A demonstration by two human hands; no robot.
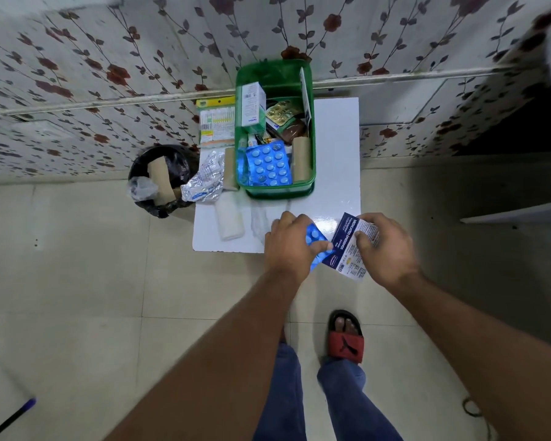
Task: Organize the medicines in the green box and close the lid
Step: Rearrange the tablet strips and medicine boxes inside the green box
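The open green box (pixel 279 190) stands on the far part of a small white table (pixel 334 173). Inside it lie a blue blister pack (pixel 269 167), a white-green carton (pixel 252 105), a gold strip, a brown pack and a cardboard roll (pixel 301 159). At the table's near edge my left hand (pixel 288 241) grips a second blue blister strip (pixel 315 238). My right hand (pixel 384 246) holds a blue-white medicated dressings packet (pixel 349 249) beside it. No lid can be made out for certain.
Left of the box lie a yellow-topped packet (pixel 215 122), a crumpled foil pouch (pixel 206 181), a cardboard roll and a white bandage roll (pixel 229 218). A black bin (pixel 159 179) stands on the tiled floor at the table's left. My sandalled foot (pixel 345 337) is below the table.
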